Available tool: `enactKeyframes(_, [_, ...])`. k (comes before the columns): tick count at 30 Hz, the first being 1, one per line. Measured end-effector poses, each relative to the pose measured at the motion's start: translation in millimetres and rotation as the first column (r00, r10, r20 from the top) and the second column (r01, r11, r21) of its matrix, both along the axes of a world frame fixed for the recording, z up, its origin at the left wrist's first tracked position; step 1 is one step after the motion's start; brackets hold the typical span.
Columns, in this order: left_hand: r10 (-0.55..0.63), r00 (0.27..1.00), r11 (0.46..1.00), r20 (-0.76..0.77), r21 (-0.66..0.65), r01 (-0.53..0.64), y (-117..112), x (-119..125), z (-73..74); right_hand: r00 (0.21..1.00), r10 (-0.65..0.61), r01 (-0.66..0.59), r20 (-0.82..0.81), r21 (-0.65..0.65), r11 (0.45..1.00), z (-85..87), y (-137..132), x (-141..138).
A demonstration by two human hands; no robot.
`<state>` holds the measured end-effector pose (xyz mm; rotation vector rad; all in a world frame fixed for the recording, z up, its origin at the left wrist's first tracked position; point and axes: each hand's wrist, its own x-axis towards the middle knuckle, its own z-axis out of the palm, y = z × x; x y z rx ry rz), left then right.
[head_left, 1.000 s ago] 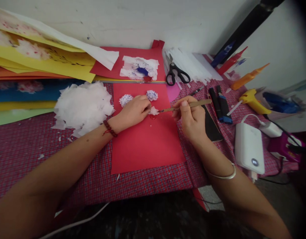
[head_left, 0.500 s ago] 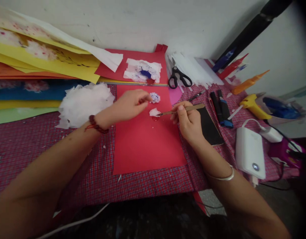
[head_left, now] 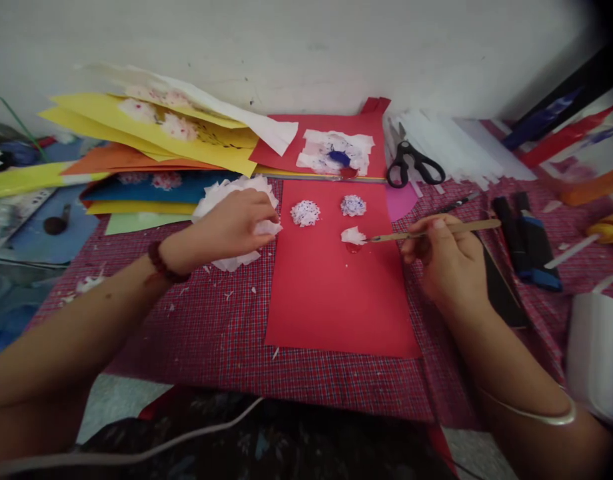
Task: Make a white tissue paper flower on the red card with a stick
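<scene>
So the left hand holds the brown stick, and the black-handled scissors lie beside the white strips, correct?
Not quite: the head view shows the right hand holding the brown stick. The black-handled scissors do lie beside the white strips.

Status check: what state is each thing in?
Left hand: over white paper pile; grip unclear.
Right hand: closed around thin brown tool.
Red sheet: lying flat.
Two paper flowers: ruffled, speckled.
White paper tuft: at the tool's tip.
Scissors: lying, handles spread.
</scene>
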<state>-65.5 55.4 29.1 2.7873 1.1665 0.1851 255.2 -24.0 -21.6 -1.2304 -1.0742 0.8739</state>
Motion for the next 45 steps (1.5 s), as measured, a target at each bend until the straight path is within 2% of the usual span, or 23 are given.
enactKeyframes(3, [0.017,0.994,0.992,-0.112,0.123,-0.003,-3,0,-13.3,1.000,0.002,-0.002,0.008,0.001,1.000,0.6,-2,-2])
enactKeyframes(5, [0.067,0.989,0.989,-0.129,0.140,-0.049,-2,-1,-15.4,1.000,0.009,-0.009,0.003,0.005,1.000,0.3,-2,-2])
enactKeyframes(10, [0.179,0.978,0.978,-0.104,0.123,-0.166,3,-4,-7.1,1.000,0.013,-0.014,0.019,0.018,1.000,-0.1,-3,-2])
enactKeyframes(13, [0.204,0.976,0.974,-0.079,0.119,-0.194,0,-4,-3.5,1.000,0.014,-0.014,0.020,0.017,1.000,0.7,-4,-3])
enactKeyframes(16, [0.256,0.966,0.965,0.026,0.043,-0.257,-7,-1,0.4,1.000,0.013,-0.013,0.013,0.008,1.000,1.8,-5,-5])
enactKeyframes(20, [0.355,0.896,0.934,0.267,-0.133,-0.331,-18,4,14.5,1.000,-0.003,0.003,-0.026,0.012,1.000,2.7,-4,-6])
enactKeyframes(24, [0.322,0.835,0.943,0.446,-0.229,-0.242,-27,11,33.7,0.999,0.014,-0.013,-0.031,0.023,1.000,1.4,-4,-6])
enactKeyframes(28, [0.258,0.835,0.955,0.487,-0.259,-0.144,-26,28,43.0,0.999,0.046,-0.047,0.019,0.071,0.996,-1.7,-3,-7])
enactKeyframes(33, [0.201,0.862,0.940,0.464,-0.338,-0.037,-15,65,32.4,0.984,0.095,-0.107,0.150,0.071,0.992,-3.6,-3,-13])
enactKeyframes(37, [0.162,0.870,0.870,0.466,-0.484,0.097,-9,89,13.7,0.972,0.124,-0.136,0.198,0.051,0.989,-2.6,-2,-16])
enactKeyframes(40, [0.158,0.884,0.823,0.439,-0.553,0.128,-5,93,-0.1,0.974,0.107,-0.119,0.200,0.046,0.992,-2.4,0,-15])
enactKeyframes(43, [0.135,0.920,0.831,0.368,-0.548,0.098,1,90,-9.3,0.983,0.069,-0.081,0.169,0.067,0.994,-1.4,-1,-11])
enactKeyframes(45, [0.116,0.943,0.869,0.312,-0.491,0.056,7,86,-13.2,0.983,0.063,-0.078,0.175,0.080,0.994,0.6,-4,-10])
